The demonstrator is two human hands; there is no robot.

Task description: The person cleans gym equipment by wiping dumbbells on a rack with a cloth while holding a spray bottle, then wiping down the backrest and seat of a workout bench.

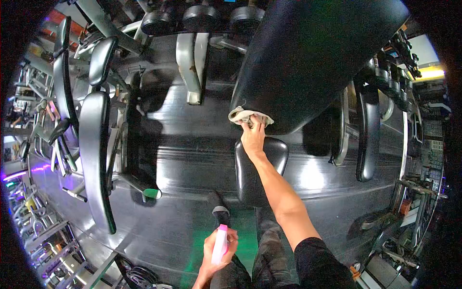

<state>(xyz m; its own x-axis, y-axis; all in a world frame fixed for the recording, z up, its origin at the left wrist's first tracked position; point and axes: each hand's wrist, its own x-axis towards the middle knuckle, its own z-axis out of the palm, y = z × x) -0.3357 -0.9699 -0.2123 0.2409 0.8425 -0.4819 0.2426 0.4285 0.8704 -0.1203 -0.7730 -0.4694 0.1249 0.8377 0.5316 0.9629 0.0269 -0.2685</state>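
My right hand (253,138) reaches forward and grips a crumpled beige cloth (250,116), pressed to the lower left edge of a large black padded backrest (308,58). Just below it is the black padded seat (255,168) of the same bench. Low in the view, in front of my legs, my left hand (216,250) is wrapped round a pink and white spray bottle (221,244). Its fingers are partly hidden behind the bottle.
Another black padded bench (96,144) stands at left, and one more bench (369,130) at right. Several dumbbells (199,18) sit on a rack at the top. A grey metal frame leg (188,67) rises from the dark floor. My shoe (216,198) is beside the seat.
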